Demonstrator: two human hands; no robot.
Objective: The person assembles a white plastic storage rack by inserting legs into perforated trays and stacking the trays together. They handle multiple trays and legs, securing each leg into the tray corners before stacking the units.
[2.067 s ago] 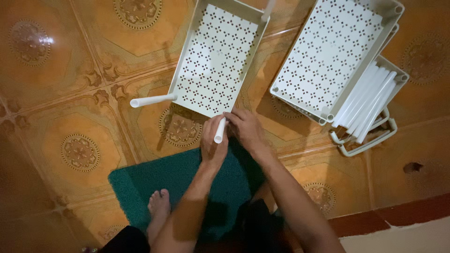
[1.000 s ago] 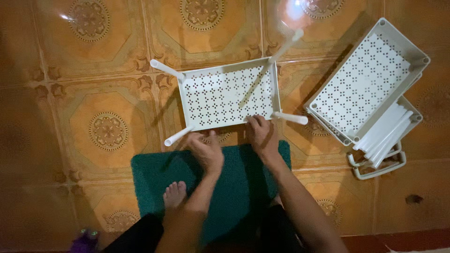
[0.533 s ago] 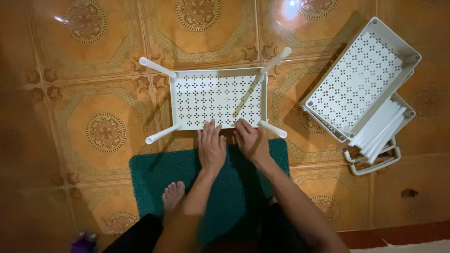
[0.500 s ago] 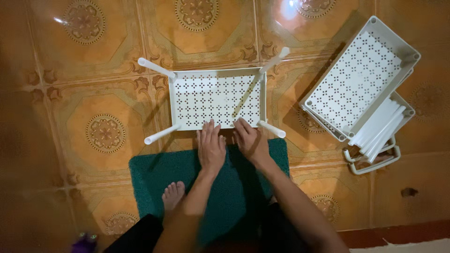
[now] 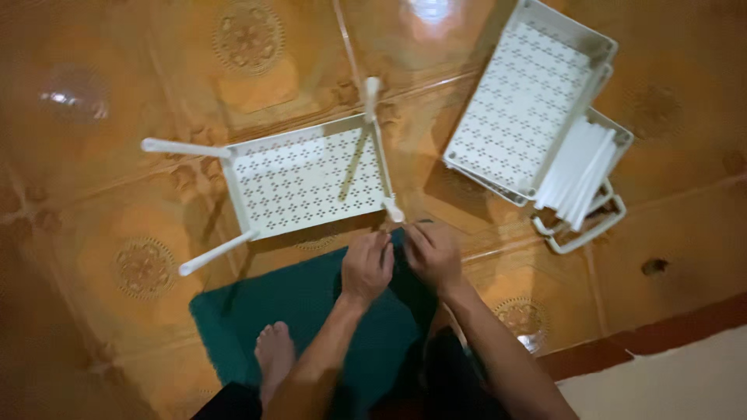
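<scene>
Tray (image 5: pixel 303 180) on floor, four tubes fitted. Our left hand (image 5: pixel 367 264) and right hand (image 5: pixel 433 253) meet by its near-right tube (image 5: pixel 393 210); grip unclear. Seat tube straight.

Both forearms are bare, with no sleeves, watch or bands showing. The left hand (image 5: pixel 367 268) and right hand (image 5: pixel 433 255) carry no gloves or rings that can be made out. Dark, probably black, clothing covers the legs just below the forearms. One foot (image 5: pixel 274 354), left of the forearms, is bare.
</scene>
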